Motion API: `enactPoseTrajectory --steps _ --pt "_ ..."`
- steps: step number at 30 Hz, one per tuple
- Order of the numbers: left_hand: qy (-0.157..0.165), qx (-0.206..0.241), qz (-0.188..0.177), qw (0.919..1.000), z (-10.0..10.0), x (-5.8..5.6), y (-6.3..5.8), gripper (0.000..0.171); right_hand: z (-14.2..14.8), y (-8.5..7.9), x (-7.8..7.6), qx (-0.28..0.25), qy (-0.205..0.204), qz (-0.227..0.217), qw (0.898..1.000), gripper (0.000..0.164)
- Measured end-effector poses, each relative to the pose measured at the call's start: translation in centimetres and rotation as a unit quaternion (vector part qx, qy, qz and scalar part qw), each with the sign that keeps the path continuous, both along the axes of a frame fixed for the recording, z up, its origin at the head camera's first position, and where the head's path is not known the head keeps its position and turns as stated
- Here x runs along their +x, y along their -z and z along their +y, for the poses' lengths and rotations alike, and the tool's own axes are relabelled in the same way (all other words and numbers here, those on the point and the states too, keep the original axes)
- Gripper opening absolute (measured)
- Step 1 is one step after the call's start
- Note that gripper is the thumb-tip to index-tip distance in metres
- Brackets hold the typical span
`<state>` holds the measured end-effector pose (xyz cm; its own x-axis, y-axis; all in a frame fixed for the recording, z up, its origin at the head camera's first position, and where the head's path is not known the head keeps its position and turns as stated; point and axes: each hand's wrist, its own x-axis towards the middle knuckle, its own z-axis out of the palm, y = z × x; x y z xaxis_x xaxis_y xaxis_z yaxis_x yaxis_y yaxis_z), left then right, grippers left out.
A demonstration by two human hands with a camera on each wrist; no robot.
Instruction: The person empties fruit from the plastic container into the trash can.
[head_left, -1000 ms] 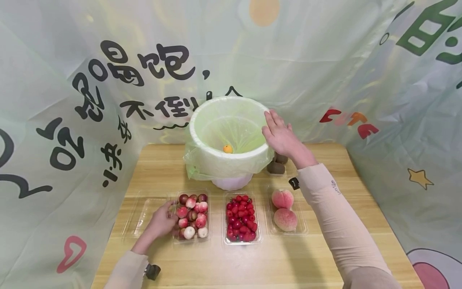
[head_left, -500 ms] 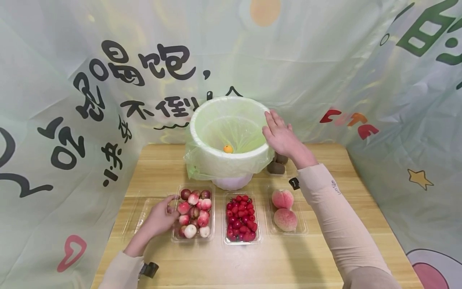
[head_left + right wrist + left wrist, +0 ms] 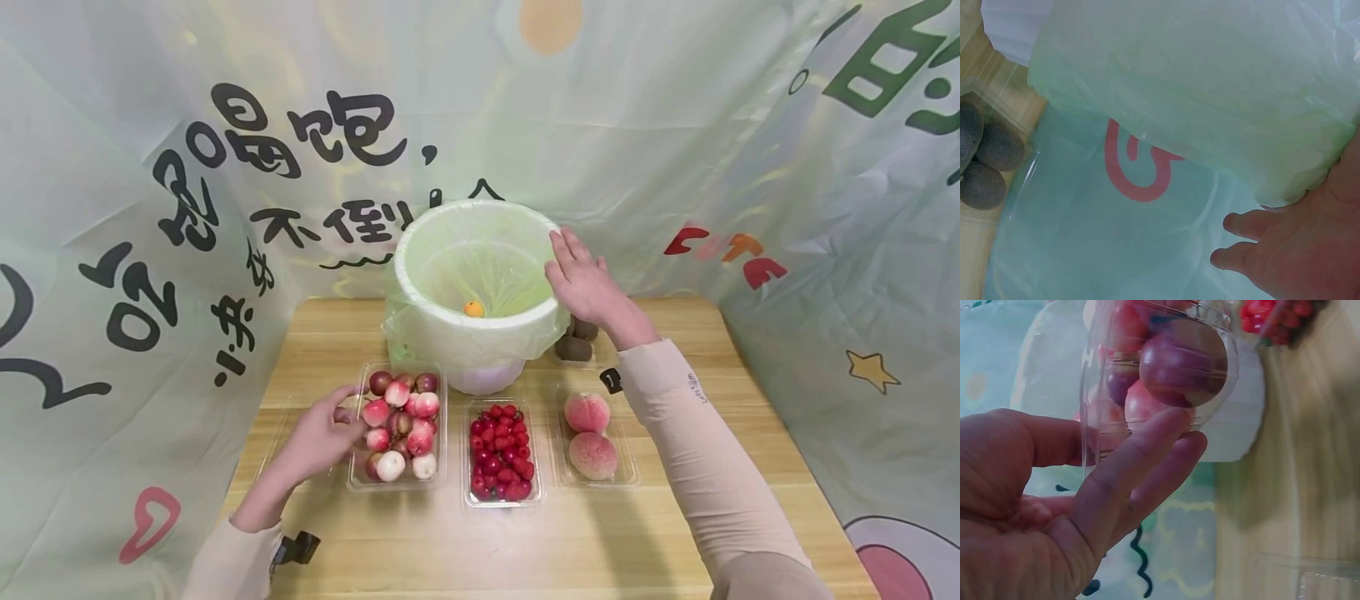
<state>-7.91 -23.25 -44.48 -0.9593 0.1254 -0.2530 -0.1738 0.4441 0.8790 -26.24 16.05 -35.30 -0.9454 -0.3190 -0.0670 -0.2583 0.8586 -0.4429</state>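
My left hand (image 3: 318,437) grips the left side of a clear plastic box (image 3: 397,486) of small pink-white and dark purple round fruits (image 3: 399,425). The box is raised off the table in front of the bin. In the left wrist view, the thumb is at the box's rim and fingers (image 3: 1141,456) lie along its wall. My right hand (image 3: 585,287) rests against the right rim of a white bin (image 3: 465,346), its fingers nearly straight over the pale green liner (image 3: 1197,81). A small orange fruit (image 3: 473,309) lies inside the bin.
On the wooden table (image 3: 480,558) stand a clear box of red berries and cherries (image 3: 501,454) and another with two peaches (image 3: 591,437). Dark brown oval fruits (image 3: 988,159) in a clear box sit right of the bin. Printed cloth walls (image 3: 637,108) enclose the table.
The left hand has lifted the fruit box from the table, shifting it first slightly right, then toward the bin. The right hand stays at the bin's rim.
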Motion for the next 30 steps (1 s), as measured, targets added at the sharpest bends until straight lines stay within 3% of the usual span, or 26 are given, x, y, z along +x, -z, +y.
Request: enactPoseTrajectory --steps 4,18,30 --pt "-0.008 0.049 -0.017 0.9986 -0.2 -0.2 -1.2 0.068 0.1 0.0 0.0 -0.002 -0.001 -0.001 1.0 0.071" --pt "0.008 0.071 0.006 0.9974 -0.7 -0.2 -5.1 0.07 0.0 0.1 0.0 -0.006 -0.001 0.005 1.0 0.071" --pt "0.018 0.088 0.016 0.9959 -1.0 0.0 -7.0 0.071 0.0 0.1 -0.1 -0.013 -0.002 0.003 1.0 0.07"
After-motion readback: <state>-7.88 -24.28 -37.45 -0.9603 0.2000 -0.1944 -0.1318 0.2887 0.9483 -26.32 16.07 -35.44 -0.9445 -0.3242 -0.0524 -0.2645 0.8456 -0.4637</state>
